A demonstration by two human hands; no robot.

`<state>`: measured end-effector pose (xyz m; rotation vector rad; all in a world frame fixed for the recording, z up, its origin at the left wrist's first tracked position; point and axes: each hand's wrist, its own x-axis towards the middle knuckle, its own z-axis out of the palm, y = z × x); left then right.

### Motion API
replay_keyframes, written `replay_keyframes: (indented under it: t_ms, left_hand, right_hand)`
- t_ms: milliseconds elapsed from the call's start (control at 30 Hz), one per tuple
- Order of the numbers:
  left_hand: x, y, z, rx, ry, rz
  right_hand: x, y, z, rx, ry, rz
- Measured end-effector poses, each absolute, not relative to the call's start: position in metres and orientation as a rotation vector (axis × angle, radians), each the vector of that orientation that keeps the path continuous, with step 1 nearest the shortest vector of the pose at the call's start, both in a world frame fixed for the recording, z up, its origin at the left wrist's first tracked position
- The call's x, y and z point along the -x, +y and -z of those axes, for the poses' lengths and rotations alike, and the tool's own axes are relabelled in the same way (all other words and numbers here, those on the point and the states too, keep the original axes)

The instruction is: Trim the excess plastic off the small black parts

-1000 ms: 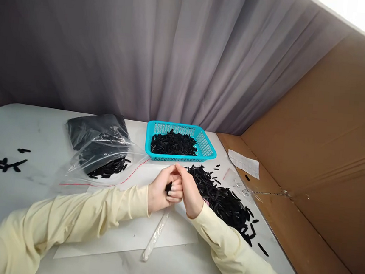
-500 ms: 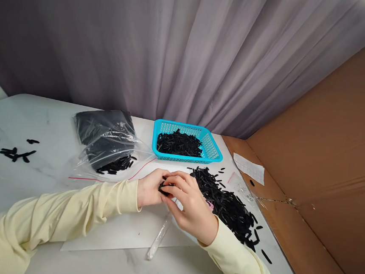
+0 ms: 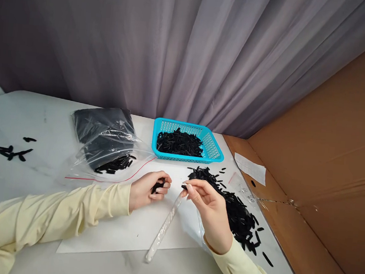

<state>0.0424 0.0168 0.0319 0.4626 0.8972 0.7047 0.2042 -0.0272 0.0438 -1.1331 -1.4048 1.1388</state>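
My left hand (image 3: 145, 191) is curled over the white sheet (image 3: 123, 228), wrapped around several black slender pieces (image 3: 158, 187) that show between the fingers. To its right, my right hand (image 3: 212, 210) pinches one small black piece (image 3: 184, 186) between thumb and fingertips. The two hands are apart. Below the right fingertips lies a clear, narrow plastic strip (image 3: 163, 233), slanting toward me. A loose pile of the same black pieces (image 3: 239, 214) spreads behind and right of my right hand, which hides part of it.
A blue perforated basket (image 3: 187, 158) with more black pieces stands at the back. Left of it lies a clear zip bag (image 3: 104, 132) with black contents. Several stray black pieces (image 3: 11, 152) lie far left. On the right are a white paper slip (image 3: 251, 168) and a cardboard wall (image 3: 336, 167).
The hands were together over the black pieces and have separated. My right hand has moved right with one piece in its fingertips; my left has shifted slightly left, still holding several.
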Motion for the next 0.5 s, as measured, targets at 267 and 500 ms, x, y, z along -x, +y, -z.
replay_keyframes:
  t_ms: [267,500]
  left_hand:
    - [-0.039,-0.005,-0.011,-1.476,1.038,-0.870]
    - [-0.036,-0.010,-0.006,-1.843,1.043,-0.861]
  right_hand:
    - [-0.201,-0.027,0.003,1.088,-1.108,-1.443]
    - [-0.201,-0.030,0.001,1.017,-1.039,-1.492]
